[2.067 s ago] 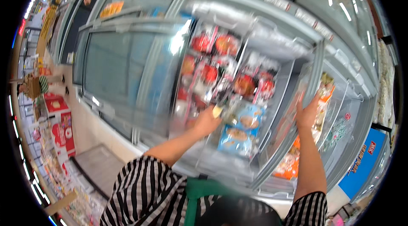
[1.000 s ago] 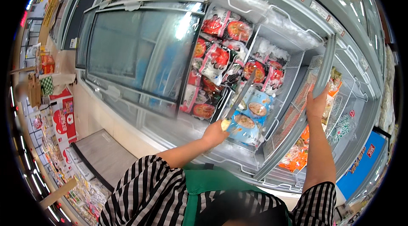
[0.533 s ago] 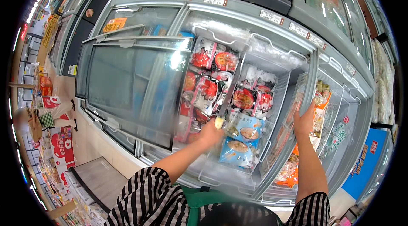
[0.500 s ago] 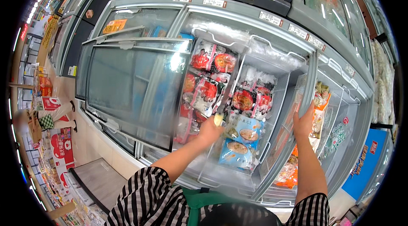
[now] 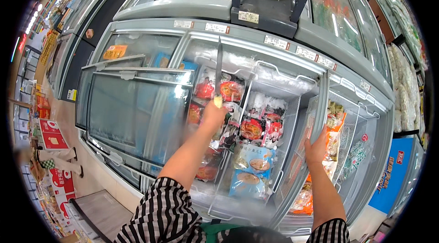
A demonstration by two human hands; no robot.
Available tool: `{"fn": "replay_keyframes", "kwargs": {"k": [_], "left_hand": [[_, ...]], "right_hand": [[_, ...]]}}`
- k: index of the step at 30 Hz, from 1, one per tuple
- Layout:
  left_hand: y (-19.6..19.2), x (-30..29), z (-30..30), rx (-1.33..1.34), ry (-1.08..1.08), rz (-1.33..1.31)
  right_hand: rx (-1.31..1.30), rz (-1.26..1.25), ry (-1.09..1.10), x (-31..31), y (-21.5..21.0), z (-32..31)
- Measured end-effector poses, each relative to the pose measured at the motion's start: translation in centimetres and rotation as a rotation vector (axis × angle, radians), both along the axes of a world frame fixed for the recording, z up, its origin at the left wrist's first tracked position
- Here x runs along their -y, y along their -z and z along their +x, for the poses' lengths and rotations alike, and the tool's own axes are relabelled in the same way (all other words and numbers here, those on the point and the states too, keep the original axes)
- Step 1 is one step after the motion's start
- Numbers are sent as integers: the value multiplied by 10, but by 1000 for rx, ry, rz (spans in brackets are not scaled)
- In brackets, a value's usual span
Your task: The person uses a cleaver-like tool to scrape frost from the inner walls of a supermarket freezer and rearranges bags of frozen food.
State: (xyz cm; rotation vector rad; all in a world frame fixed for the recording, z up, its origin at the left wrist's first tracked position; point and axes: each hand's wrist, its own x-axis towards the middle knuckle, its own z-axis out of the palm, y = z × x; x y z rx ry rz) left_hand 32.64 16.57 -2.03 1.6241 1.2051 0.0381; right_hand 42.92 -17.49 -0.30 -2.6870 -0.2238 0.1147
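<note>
My left hand (image 5: 213, 116) is closed round the pale yellow handle of a long-bladed knife (image 5: 219, 71). The blade points away from me, over the open part of a chest freezer (image 5: 160, 27), its tip near the frosted far wall. Below it lie red, black and white food packs (image 5: 231, 90). My right hand (image 5: 315, 148) grips the grey frame bar (image 5: 321, 110) between two freezer sections, thumb on one side and fingers on the other. Right of that bar are orange packs (image 5: 335, 125) in a wire basket.
Sliding glass lids (image 5: 132, 110) cover the freezer's left part. White wire dividers (image 5: 256, 67) separate the packs, with blue packs (image 5: 254, 172) nearer me. Frost (image 5: 231, 59) coats the far wall. Another freezer (image 5: 192, 7) stands behind, and a person's legs (image 5: 57, 155) show far left.
My left hand has carried the knife away from me and turned its blade upright in view, toward the far wall. My right hand stays on the frame bar. The view has shifted slightly.
</note>
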Motion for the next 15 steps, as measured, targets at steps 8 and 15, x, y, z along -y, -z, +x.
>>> {"fn": "replay_keyframes", "kwargs": {"k": [8,15], "left_hand": [[31,-4,-15,475,-84,308],[-19,3,-1,35,36,-48]], "right_hand": [[28,-3,-18,0,3,-2],[-5,-8,14,0,3,1]]}}
